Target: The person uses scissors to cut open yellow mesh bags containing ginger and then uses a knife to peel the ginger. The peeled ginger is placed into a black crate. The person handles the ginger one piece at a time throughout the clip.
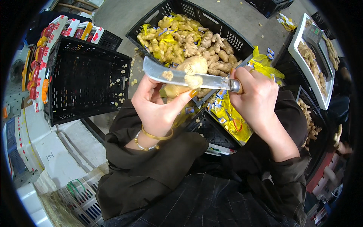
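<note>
My left hand [157, 109] holds a ginger root [195, 64] from below, thumb along its near side. My right hand [253, 95] grips the handle of a knife [210, 81] with a broad metal blade. The blade lies across the ginger and points left, with small cut bits of ginger on its flat. Behind the hands, a black plastic crate [238, 32] holds loose ginger and ginger in yellow net bags [167, 45]. Scissors [231, 120] with orange and yellow handles rest on yellow netting with small labels, below my right hand.
An empty-looking black crate [85, 82] with ginger scraps stands left, beside packed red fruit [35, 71]. White foam boxes [59, 153] stand lower left. At right are a scale [314, 34] on a white tray of ginger and another ginger crate [309, 122]. Part of another person's hand shows far right.
</note>
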Available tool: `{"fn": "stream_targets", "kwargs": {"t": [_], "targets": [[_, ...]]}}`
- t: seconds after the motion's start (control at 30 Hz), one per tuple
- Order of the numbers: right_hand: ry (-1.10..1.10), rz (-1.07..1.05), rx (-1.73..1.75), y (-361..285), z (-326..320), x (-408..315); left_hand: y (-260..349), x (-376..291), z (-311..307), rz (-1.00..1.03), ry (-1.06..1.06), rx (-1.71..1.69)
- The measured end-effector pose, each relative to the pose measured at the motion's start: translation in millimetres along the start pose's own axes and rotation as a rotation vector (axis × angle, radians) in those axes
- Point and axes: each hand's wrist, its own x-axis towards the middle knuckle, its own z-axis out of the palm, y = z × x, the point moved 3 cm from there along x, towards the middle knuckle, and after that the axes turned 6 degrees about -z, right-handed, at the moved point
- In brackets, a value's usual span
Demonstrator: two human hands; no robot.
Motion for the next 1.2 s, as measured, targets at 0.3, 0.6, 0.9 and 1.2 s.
{"fn": "stream_targets", "kwargs": {"t": [0.3, 0.6, 0.9, 1.2], "targets": [[0.121, 0.074, -0.060, 20, -9, 7, 2, 5, -12, 0.143, 0.010, 0.079], [0.095, -0.119, -0.017, 1, -3, 4, 0, 1, -9, 0.039, 0.053, 0.020], [-0.044, -0.023, -0.015, 6, 7, 1, 3, 1, -6, 0.060, 0.031, 0.079], [0.038, -0.035, 0.065, 4, 2, 2, 2, 5, -16, 0.140, 0.104, 0.232]]}}
